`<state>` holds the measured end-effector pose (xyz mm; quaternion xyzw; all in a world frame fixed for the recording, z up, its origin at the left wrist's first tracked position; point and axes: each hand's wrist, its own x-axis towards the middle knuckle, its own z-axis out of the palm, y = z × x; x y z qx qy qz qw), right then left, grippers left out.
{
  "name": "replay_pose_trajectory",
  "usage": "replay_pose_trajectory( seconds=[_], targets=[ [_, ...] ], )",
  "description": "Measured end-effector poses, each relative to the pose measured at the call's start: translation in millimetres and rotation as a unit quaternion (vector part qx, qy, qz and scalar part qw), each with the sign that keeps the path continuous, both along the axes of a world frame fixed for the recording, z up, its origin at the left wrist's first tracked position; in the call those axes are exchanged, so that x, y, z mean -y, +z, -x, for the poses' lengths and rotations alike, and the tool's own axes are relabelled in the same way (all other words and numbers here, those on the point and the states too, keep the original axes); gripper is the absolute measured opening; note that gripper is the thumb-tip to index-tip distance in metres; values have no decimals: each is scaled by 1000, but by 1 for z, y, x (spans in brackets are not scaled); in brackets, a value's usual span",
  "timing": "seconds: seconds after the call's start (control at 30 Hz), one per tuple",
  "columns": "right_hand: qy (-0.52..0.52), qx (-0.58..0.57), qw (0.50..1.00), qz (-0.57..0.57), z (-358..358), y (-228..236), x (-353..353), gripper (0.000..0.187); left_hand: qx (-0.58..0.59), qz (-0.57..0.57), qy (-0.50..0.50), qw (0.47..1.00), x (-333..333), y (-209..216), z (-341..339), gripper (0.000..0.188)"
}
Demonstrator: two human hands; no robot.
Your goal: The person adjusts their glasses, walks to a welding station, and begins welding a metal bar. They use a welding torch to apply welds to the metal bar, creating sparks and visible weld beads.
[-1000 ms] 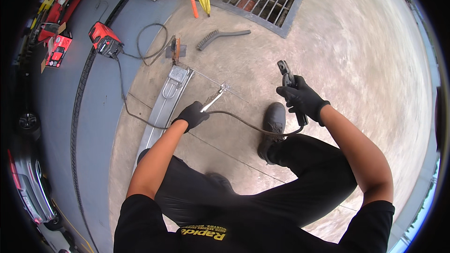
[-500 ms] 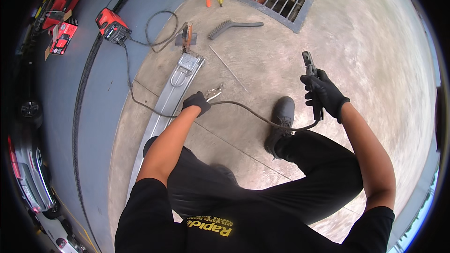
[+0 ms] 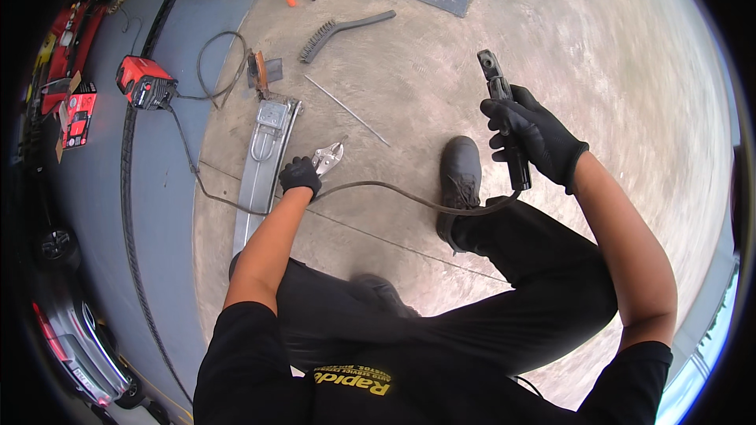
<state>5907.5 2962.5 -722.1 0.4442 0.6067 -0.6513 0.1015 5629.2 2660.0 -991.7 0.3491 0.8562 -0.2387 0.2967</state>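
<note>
My black-gloved right hand [image 3: 531,135] is closed round a black electrode holder [image 3: 494,77], its jaw end pointing up and away from me. My left hand [image 3: 300,176], also gloved, grips silver locking pliers [image 3: 327,157] with the jaws toward the right. The pliers are just right of a long grey metal channel [image 3: 256,165] on the floor. A metal plate with a loop [image 3: 272,116] sits on the channel's far end. A copper-coloured clamp [image 3: 258,71] is at that end. From the electrode holder a dark cable [image 3: 378,183] runs left past my left hand.
A thin welding rod [image 3: 346,110] and a wire brush [image 3: 335,30] lie on the concrete. Beyond them is a floor grate [image 3: 465,0]. At the left stand a red welding machine [image 3: 146,83] and a red box [image 3: 79,116]. My shoe [image 3: 461,173] is beside the cable.
The view has shifted, so floor things appear farther left. My left hand has turned the locking pliers, which now show more plainly. My right hand still holds the electrode holder.
</note>
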Motion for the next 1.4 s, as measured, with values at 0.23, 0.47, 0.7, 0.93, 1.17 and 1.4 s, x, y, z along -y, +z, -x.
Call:
replay_pose_trajectory(
  seconds=[0.23, 0.47, 0.7, 0.93, 1.17, 1.4],
  targets=[
    [32, 25, 999, 5, -5, -15, -6, 49, 73, -74, -89, 991, -90, 8, 1, 29],
    [-51, 51, 997, 35, -11, -19, -5, 66, 30, -107, 301, 947, -161, -37, -16, 42],
    [-43, 40, 998, 34, 1, -7, -1, 66, -14, -146, 395, 907, -169, -58, -22, 28],
    [3, -11, 1000, 25, 2, -9, -3, 70, -36, -168, 305, 937, -161, -45, -31, 27],
    [30, -16, 999, -7, 4, -8, 0, 72, -77, -210, 259, 940, -152, -52, -36, 24],
    [-23, 15, 998, 48, 6, -5, 3, 69, -6, -226, 238, 945, -159, -52, -29, 27]
  ],
)
